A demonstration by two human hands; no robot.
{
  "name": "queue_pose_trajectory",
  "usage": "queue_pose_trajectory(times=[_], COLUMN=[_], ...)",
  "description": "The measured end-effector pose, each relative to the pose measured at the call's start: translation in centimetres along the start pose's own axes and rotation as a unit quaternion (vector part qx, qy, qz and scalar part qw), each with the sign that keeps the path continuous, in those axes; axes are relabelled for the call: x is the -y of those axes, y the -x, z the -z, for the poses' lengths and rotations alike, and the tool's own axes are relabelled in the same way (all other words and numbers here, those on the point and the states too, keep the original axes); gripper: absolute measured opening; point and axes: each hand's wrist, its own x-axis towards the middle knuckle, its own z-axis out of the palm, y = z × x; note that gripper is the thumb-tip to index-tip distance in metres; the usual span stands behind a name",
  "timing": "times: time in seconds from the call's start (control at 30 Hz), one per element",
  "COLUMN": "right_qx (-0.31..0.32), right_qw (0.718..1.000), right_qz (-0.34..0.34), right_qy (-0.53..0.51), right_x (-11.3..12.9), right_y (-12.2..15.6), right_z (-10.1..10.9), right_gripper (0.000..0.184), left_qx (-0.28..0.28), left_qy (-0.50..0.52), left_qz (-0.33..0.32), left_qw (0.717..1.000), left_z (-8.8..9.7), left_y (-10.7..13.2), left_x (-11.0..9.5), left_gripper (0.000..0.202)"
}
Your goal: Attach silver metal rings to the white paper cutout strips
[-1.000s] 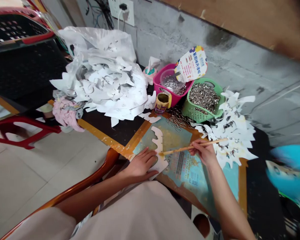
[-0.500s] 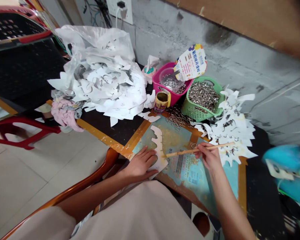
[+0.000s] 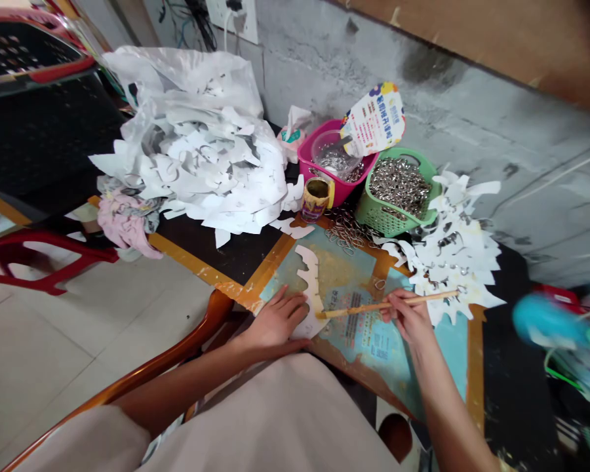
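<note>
My left hand (image 3: pixel 276 320) lies flat, fingers stretched out, pressing a white jagged paper cutout (image 3: pixel 311 282) onto a blue printed sheet (image 3: pixel 364 328) on the table. My right hand (image 3: pixel 408 316) is closed round a thin wooden brush stick (image 3: pixel 388 304). The stick's tip touches the lower part of the cutout, just right of my left fingers. A small glue-stained jar (image 3: pixel 316 198) stands beyond the cutout.
A big heap of white cutouts (image 3: pixel 206 170) in a plastic bag lies at the left. A pink basket (image 3: pixel 335 174) and a green basket (image 3: pixel 398 193) hold metal rings; loose rings (image 3: pixel 347 233) lie before them. Finished cutouts (image 3: pixel 455 252) pile at the right. A wooden chair arm (image 3: pixel 177 354) runs under my left arm.
The brush tip drew a little right off the cutout, then came back to its lower edge. My left hand stayed pressed on the paper.
</note>
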Motion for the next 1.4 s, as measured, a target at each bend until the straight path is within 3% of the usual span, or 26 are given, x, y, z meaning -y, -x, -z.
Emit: queue_pose_trajectory(times=[0.23,0.33,0.5,0.6,1.03,1.2,1.4], right_qx=[-0.056,-0.030,-0.086,-0.052,-0.072,-0.038,-0.067], right_qw=[0.998,0.999,0.995,0.998,0.993,0.996,0.991], right_qz=[0.026,0.012,0.043,0.026,0.083,0.071,0.098], right_qy=[-0.006,0.004,-0.010,-0.011,-0.047,-0.042,-0.066], right_x=[0.5,0.5,0.2,0.1,-0.7,-0.4,-0.1], right_y=[0.1,0.2,0.4,0.6,-2.0,-3.1,-4.8], right_z=[1.6,1.5,1.2,1.1,-1.3,-1.8,-2.7], right_gripper=[0.020,0.020,0.020,0.020,0.024,0.025,0.029], left_qx=[0.009,0.008,0.011,0.005,0.005,-0.002,-0.007], left_qy=[-0.009,-0.014,-0.019,-0.014,-0.019,-0.004,-0.005], left_qz=[0.007,0.008,0.005,0.001,0.002,-0.006,-0.014], left_qw=[1.000,1.000,1.000,1.000,1.000,1.000,1.000], left_z=[0.0,-0.1,0.0,0.0,-0.1,-0.3,-0.2], left_y=[-0.1,0.0,0.0,-0.1,0.0,0.0,-0.1], left_x=[-0.3,-0.3,-0.2,-0.2,-0.2,0.0,0.1], left_gripper=[0.052,0.053,0.051,0.052,0.053,0.055,0.055])
